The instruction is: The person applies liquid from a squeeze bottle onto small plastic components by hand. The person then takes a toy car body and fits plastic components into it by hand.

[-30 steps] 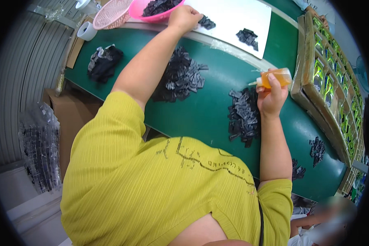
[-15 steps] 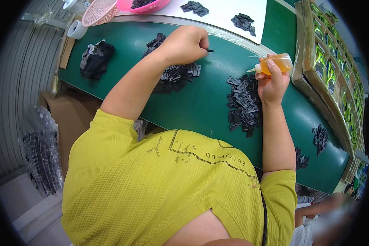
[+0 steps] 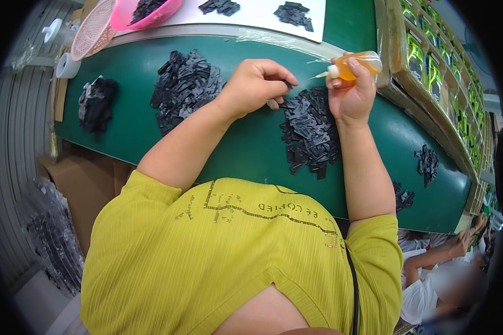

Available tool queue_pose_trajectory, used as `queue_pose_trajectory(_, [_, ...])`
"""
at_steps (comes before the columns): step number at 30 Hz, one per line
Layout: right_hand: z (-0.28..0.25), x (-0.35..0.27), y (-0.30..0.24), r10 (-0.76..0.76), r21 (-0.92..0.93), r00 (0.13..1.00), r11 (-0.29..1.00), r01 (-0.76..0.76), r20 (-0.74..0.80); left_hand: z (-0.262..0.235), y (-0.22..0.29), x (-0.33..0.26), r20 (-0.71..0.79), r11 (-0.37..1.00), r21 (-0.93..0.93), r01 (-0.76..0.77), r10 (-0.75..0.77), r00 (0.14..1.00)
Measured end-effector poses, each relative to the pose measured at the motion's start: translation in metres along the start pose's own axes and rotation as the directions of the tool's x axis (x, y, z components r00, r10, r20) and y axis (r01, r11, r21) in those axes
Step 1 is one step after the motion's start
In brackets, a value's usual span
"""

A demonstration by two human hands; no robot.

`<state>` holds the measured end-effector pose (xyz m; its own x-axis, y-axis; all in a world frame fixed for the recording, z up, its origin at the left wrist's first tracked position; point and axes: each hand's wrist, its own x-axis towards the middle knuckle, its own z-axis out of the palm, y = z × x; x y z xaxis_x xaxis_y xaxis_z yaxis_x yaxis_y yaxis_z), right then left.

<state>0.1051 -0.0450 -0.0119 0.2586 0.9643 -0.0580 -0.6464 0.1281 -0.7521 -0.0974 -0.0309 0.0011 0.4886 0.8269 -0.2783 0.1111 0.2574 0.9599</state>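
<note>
My left hand (image 3: 254,86) is closed, its thumb and fingertips pinching a small black plastic piece (image 3: 289,85) that my fingers mostly hide. It hovers by the upper left corner of a heap of flat black pieces (image 3: 310,131). In my right hand (image 3: 352,95) is a clear squeeze bottle (image 3: 360,65) of amber liquid, tipped sideways. Its thin nozzle points left, toward the pinched piece but apart from it. A second heap of black pieces (image 3: 184,84) lies left of my left hand, partly behind my forearm.
A pink bowl (image 3: 162,15) of black pieces and a pink basket (image 3: 95,30) stand at the far left. A dark cloth (image 3: 98,104) lies on the green table (image 3: 235,151). Cardboard trays (image 3: 391,61) line the right side. A co-worker (image 3: 430,290) sits at lower right.
My left hand has come away from the left heap toward the right heap and the bottle, still pinching a black piece. My right hand keeps the bottle; the whole view has shifted.
</note>
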Motion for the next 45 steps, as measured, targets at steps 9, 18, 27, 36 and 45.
queue_pose_trajectory(9, [0.012,-0.012,0.004,-0.159,-0.179,0.978,0.967,0.181,0.135,-0.004,-0.005,0.004,0.063,0.985,-0.171,0.008,0.003,0.998])
queue_pose_trajectory(18, [0.014,-0.015,0.008,-0.255,-0.346,0.934,0.878,0.332,0.25,-0.002,0.003,0.001,0.064,0.989,-0.119,0.084,-0.077,0.995])
queue_pose_trajectory(27, [0.018,-0.017,0.01,-0.252,-0.4,0.932,0.85,0.342,0.26,-0.001,0.006,0.0,0.06,0.99,-0.105,0.096,-0.09,0.994])
queue_pose_trajectory(36, [0.02,-0.017,0.01,-0.257,-0.426,0.928,0.833,0.354,0.269,-0.001,0.006,0.001,0.064,0.991,-0.096,0.091,-0.086,0.994])
queue_pose_trajectory(45, [0.017,-0.015,0.008,-0.286,-0.39,0.934,0.851,0.351,0.215,-0.001,0.004,0.001,0.057,0.995,-0.068,0.076,-0.072,0.996])
